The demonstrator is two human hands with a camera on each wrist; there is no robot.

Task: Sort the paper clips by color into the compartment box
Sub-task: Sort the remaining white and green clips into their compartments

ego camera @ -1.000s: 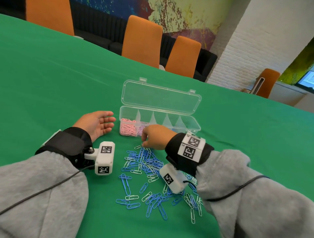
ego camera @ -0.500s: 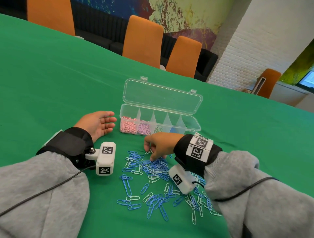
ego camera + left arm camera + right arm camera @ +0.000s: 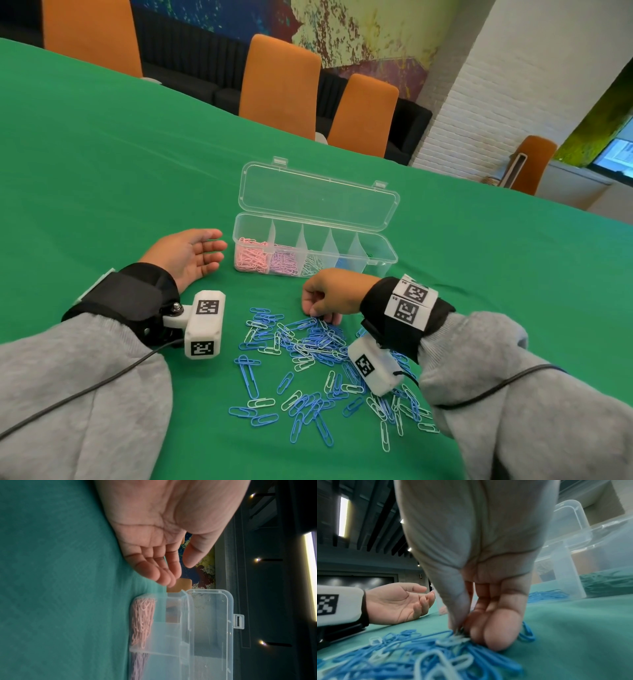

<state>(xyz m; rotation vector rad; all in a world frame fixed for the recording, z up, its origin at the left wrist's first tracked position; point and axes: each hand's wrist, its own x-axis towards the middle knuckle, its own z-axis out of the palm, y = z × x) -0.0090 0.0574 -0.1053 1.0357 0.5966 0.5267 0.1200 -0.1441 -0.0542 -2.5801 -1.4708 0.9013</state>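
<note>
The right hand (image 3: 329, 294), at centre frame, pinches a pale clip at the top edge of the heap of small blue and white wire paper clips (image 3: 318, 346) on the green worktop (image 3: 102, 164). They look light, slippery, easily tangled; lifting one by its loop seems best. The left hand (image 3: 186, 255) lies relaxed, palm up, beside the clear plastic compartment box (image 3: 385, 253).

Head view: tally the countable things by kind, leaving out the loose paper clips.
Orange upholstered chairs: 4
Clear plastic compartment box: 1
Hands: 2 (left hand resting open, right hand pinching a pale paper clip)
White wrist cameras: 2
Total: 9
</note>
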